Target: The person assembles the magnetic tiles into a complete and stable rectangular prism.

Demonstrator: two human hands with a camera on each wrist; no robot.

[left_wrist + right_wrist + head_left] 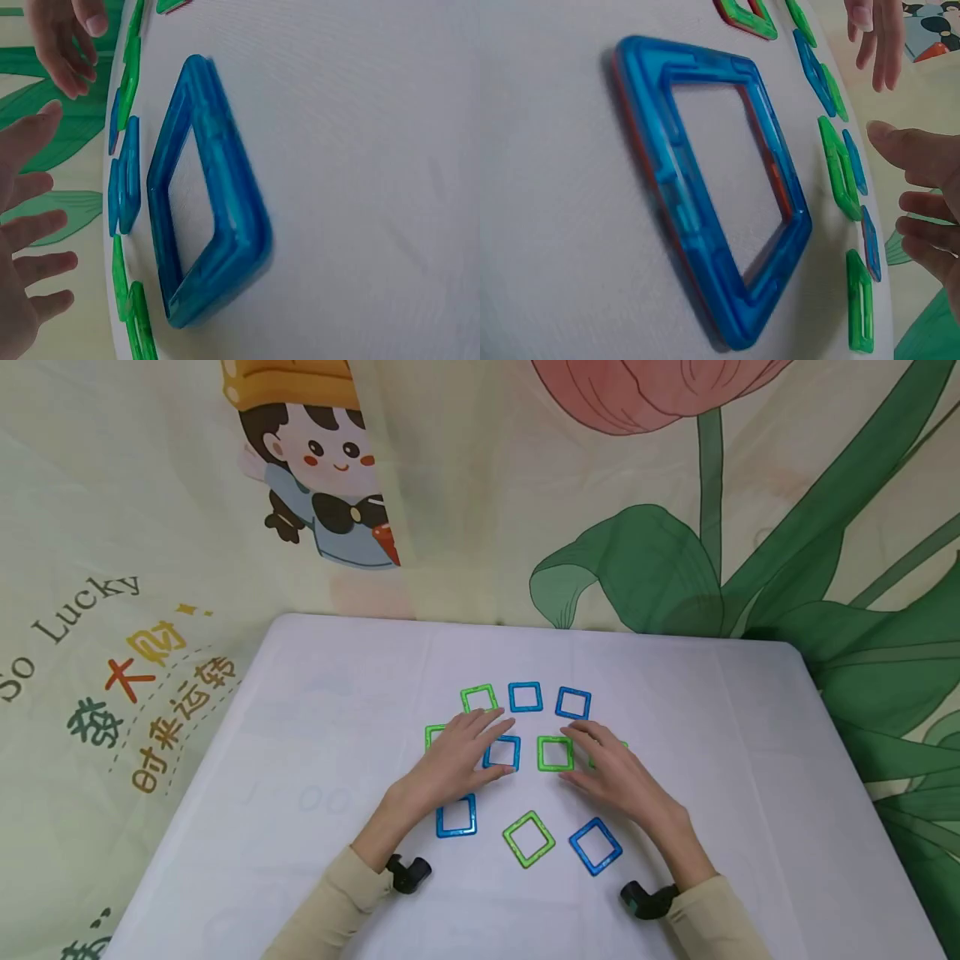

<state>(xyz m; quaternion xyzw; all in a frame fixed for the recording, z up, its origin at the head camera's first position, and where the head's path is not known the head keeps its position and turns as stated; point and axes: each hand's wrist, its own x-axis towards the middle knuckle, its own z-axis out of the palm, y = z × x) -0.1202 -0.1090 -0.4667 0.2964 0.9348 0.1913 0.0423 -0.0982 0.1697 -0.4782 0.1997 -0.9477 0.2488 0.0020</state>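
Square magnetic tiles, blue and green frames, lie flat in rough rows on the white table. In the head view my left hand (453, 760) hovers with spread fingers between a blue tile (517, 753) and a partly covered green tile (429, 737). My right hand (626, 781) has its fingers loosely extended beside a green tile (555, 768); another green tile is mostly hidden under it. Nothing is held by either hand. Large in the left wrist view lies a blue tile (225, 172); another blue tile (667, 172) fills the right wrist view.
Farther back are a green tile (464, 700) and two blue tiles, one being the middle tile (527, 709). Nearer the person lie a blue tile (456, 833), a green tile (515, 850) and a blue tile (582, 854). A printed curtain (465, 485) hangs behind the table (750, 735).
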